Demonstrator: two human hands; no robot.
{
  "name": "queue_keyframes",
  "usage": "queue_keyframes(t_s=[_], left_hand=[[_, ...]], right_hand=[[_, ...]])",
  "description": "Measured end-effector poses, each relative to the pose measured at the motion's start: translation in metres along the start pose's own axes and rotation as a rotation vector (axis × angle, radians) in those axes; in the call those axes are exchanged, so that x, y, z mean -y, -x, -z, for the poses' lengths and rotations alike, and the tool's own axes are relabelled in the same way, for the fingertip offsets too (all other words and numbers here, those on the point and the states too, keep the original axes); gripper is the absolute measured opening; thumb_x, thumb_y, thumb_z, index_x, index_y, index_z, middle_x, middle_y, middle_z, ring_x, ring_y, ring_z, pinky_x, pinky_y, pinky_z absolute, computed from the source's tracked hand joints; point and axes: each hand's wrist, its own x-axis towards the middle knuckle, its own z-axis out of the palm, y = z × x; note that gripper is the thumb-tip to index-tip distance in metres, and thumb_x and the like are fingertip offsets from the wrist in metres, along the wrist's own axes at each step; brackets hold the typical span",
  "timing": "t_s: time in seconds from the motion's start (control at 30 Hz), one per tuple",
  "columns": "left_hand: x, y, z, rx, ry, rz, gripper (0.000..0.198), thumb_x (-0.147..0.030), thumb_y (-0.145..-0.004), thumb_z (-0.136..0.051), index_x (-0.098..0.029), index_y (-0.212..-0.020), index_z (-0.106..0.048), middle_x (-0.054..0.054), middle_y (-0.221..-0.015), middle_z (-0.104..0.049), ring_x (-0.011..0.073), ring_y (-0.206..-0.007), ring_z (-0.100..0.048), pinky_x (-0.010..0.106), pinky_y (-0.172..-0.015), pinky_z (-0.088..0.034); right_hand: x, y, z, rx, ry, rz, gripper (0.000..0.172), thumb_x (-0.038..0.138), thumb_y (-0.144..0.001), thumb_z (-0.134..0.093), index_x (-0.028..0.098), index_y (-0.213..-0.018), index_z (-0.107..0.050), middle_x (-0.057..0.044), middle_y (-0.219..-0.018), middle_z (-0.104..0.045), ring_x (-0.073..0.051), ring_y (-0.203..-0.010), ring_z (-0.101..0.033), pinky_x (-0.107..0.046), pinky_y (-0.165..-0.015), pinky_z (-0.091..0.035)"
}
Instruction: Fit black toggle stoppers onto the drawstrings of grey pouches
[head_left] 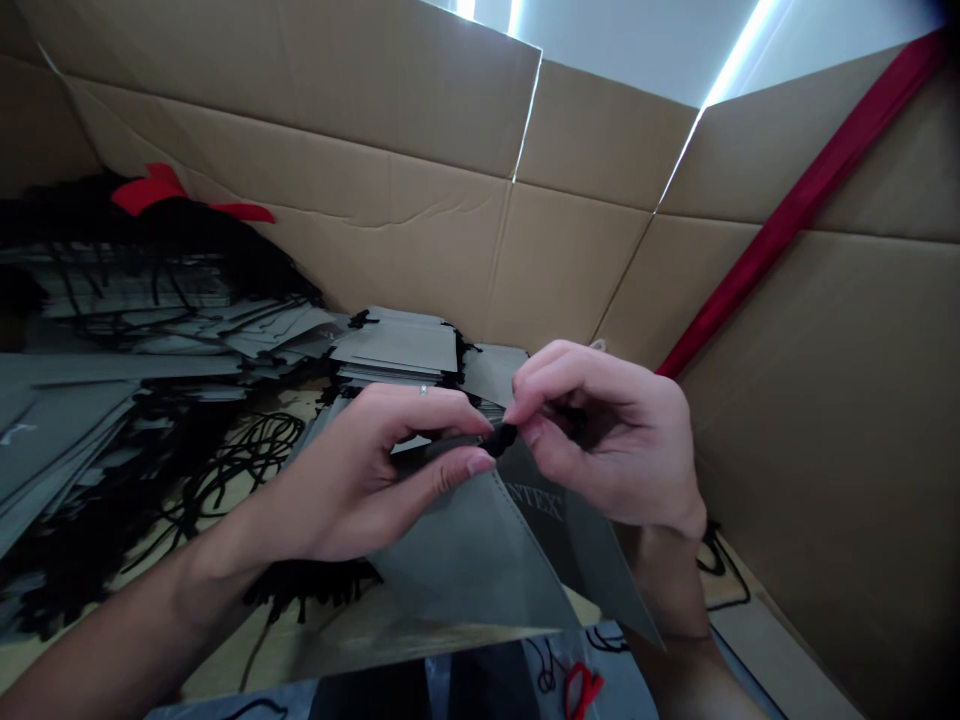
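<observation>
Between my two hands is a knotted black cord (499,438) at the top corner of a grey bag (480,550). My left hand (405,460) pinches the cord from the left, thumb and forefinger closed on it, with a ring on one finger. From the right, my right hand (607,430) pinches the same cord with thumb and forefinger. The bag hangs below the hands, and a darker grey panel (536,500) with pale letters, partly hidden, shows behind its stitched edge.
Stacked grey bags (397,345) with black cords stand at the back. A bigger heap (180,330) lies left, topped by red strips (150,190). Loose black cords (247,460) lie on the table. Cardboard walls (420,200) enclose the back and right; a red band (795,210) crosses them.
</observation>
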Motion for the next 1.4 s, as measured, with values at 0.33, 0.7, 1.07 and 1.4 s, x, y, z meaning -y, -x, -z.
queue_keyframes(t_s=[0.33, 0.7, 1.07, 1.4], left_hand=[[-0.001, 0.004, 0.001, 0.012, 0.074, -0.007, 0.01, -0.019, -0.106, -0.077, -0.024, -0.113, -0.083, 0.003, -0.103, -0.087, 0.0204, -0.09, -0.084, 0.03, -0.081, -0.07], [-0.006, -0.001, 0.0, 0.08, 0.015, -0.054, 0.015, -0.013, -0.109, -0.068, -0.022, -0.103, -0.078, 0.0, -0.09, -0.077, 0.0131, -0.077, -0.069, 0.025, -0.069, -0.054], [-0.005, 0.001, 0.005, 0.112, 0.115, -0.083, 0.013, -0.014, -0.109, -0.069, -0.021, -0.1, -0.075, -0.004, -0.082, -0.068, 0.0098, -0.069, -0.058, 0.024, -0.065, -0.048], [-0.006, 0.005, -0.002, 0.097, -0.082, -0.047, 0.014, -0.021, -0.115, -0.063, -0.021, -0.103, -0.07, -0.003, -0.085, -0.071, 0.0111, -0.072, -0.063, 0.025, -0.065, -0.047]], right_hand=[[-0.006, -0.002, 0.003, 0.09, -0.103, 0.01, 0.027, 0.006, -0.089, -0.085, 0.023, -0.11, -0.08, -0.002, -0.105, -0.075, -0.015, -0.086, -0.065, -0.028, -0.071, -0.056], [-0.013, -0.004, 0.008, 0.281, -0.124, 0.054, 0.029, 0.018, -0.088, -0.104, 0.017, -0.104, -0.08, 0.001, -0.093, -0.08, -0.01, -0.078, -0.071, -0.02, -0.07, -0.058], [-0.021, -0.005, 0.004, 0.249, -0.36, -0.047, 0.032, 0.023, -0.081, -0.109, 0.02, -0.097, -0.082, 0.002, -0.083, -0.076, -0.01, -0.067, -0.065, -0.02, -0.057, -0.051], [-0.011, -0.003, -0.004, 0.168, -0.23, 0.01, 0.027, 0.022, -0.084, -0.108, 0.017, -0.095, -0.084, 0.002, -0.085, -0.08, -0.008, -0.072, -0.068, -0.019, -0.068, -0.055]])
